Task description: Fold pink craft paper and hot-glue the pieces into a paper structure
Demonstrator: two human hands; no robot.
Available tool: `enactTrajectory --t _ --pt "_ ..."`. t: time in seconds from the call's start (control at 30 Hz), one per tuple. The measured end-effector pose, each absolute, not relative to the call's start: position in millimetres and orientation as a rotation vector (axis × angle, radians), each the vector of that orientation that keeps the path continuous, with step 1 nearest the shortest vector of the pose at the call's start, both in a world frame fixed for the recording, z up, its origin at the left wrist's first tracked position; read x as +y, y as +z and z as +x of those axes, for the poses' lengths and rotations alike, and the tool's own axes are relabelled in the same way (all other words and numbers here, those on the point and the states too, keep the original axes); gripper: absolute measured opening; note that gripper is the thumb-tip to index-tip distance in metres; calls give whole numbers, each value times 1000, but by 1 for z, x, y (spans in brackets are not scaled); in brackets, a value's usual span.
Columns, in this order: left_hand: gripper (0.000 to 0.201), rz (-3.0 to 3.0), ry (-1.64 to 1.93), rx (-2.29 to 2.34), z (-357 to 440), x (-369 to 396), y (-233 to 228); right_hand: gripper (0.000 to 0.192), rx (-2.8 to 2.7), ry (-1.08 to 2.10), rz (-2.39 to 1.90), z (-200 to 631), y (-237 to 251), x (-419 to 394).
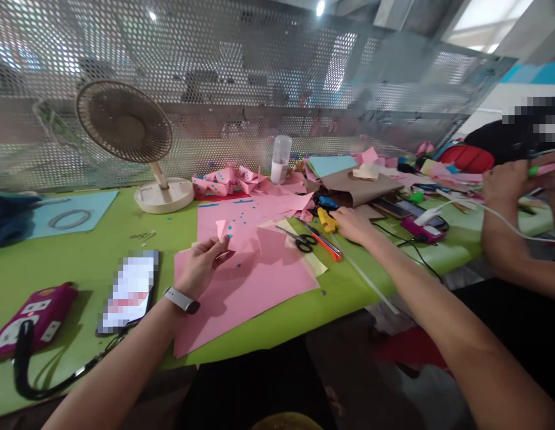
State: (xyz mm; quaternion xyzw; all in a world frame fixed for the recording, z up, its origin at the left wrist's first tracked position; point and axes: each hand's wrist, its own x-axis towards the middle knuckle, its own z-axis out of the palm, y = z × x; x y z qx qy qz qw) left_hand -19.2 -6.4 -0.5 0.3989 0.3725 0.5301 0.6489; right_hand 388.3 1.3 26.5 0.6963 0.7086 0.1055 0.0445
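Note:
Pinched between my left hand's (204, 260) thumb and fingers is a small folded piece of pink paper (221, 228), above large pink sheets (241, 298) dotted with small blue bits. My right hand (351, 225) reaches across the table, its fingers closed at a yellow hot glue gun (326, 221); part of that grip is hidden. A long whitish glue stick (367, 279) trails from near the gun toward the table edge. Between my hands lie black-handled scissors (303, 241) and an orange utility knife (324, 242).
A fan (163, 194), pink folded paper shapes (230, 179) and a clear bottle (281, 160) stand along the mesh partition. On the left are a phone (130, 289) and a purple power strip (40, 313). Another person's hands (505, 185) work at right, near a cabled purple socket (421, 230).

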Motion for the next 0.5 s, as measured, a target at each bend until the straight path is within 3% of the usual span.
enactTrajectory --t 0.33,0.5 --pt "34 845 1226 837 -19 -6 -1 55 2294 609 2193 419 -2 -4" --pt "34 834 1252 819 -18 -7 -2 43 2413 867 2772 416 17 -17"
